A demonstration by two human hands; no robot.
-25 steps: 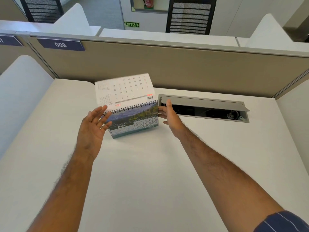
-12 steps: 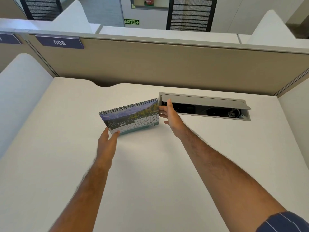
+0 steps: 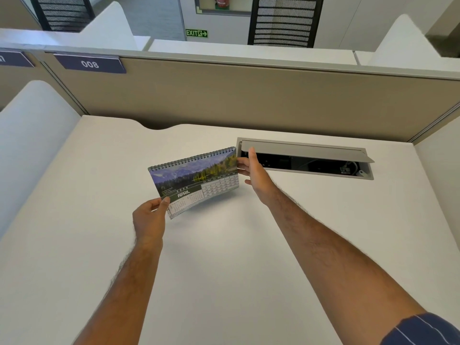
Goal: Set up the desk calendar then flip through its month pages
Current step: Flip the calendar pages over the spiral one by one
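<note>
A spiral-bound desk calendar (image 3: 196,179) stands on the white desk (image 3: 224,257), showing the APRIL page with a mountain and forest photo. My left hand (image 3: 149,217) pinches the lower left corner of that front page, which is lifted and bowed away from the stand. My right hand (image 3: 254,173) steadies the calendar's right edge with fingers against it and the thumb pointing up.
Just right of the calendar, a grey cable hatch (image 3: 306,158) is set into the desk with its lid propped open and plugs inside. A beige partition (image 3: 249,95) bearing a "008" label (image 3: 89,64) closes the back. White side dividers (image 3: 32,135) flank the desk.
The earlier page flipped over the back and out of sight. My left hand dropped to the lower left corner and now pinches the April page, lifting it off the stand. The right hand stayed.
</note>
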